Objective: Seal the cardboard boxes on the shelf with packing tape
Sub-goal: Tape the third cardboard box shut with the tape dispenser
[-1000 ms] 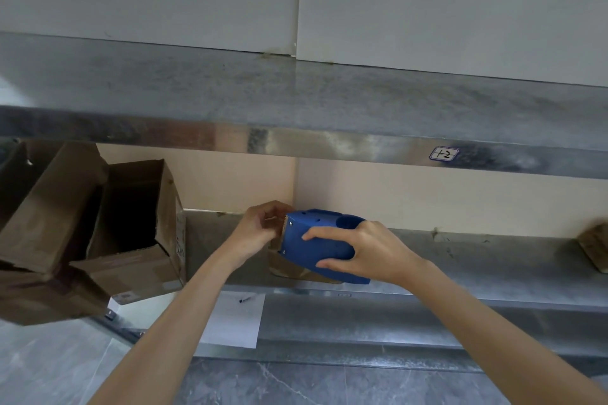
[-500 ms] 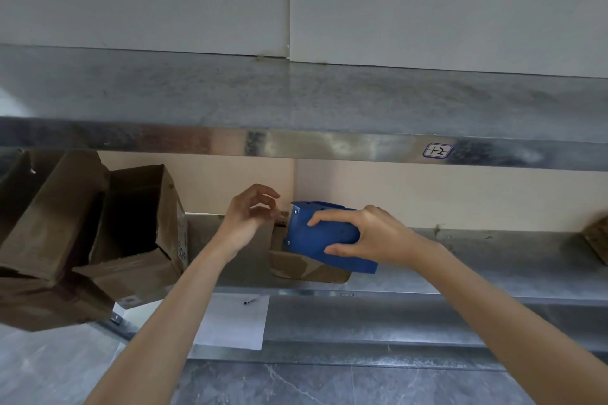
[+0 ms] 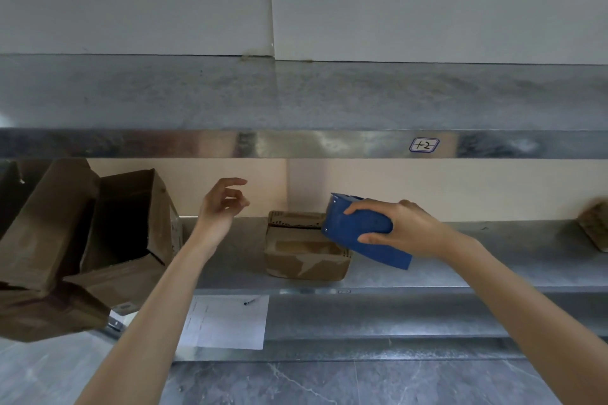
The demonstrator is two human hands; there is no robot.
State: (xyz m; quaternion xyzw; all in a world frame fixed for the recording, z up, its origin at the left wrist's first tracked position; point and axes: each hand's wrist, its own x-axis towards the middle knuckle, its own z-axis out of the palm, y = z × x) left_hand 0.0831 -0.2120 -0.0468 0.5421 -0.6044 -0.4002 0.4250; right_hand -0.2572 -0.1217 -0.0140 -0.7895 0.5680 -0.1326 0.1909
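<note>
Box [image 3: 304,253] on shelf [image 3: 493,253], likely light, soft-flapped: steady it by sides. Your right hand [image 3: 404,230] grips tape dispenser [image 3: 362,233] at box's top right; left hand [image 3: 220,207] hovers left of box, loose, empty.

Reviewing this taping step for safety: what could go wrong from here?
The left hand hovers clear of the small box, so the blue tape dispenser in the right hand may push it along the shelf.
The open boxes at left sit tilted over the shelf edge; a bump might topple them.
</note>
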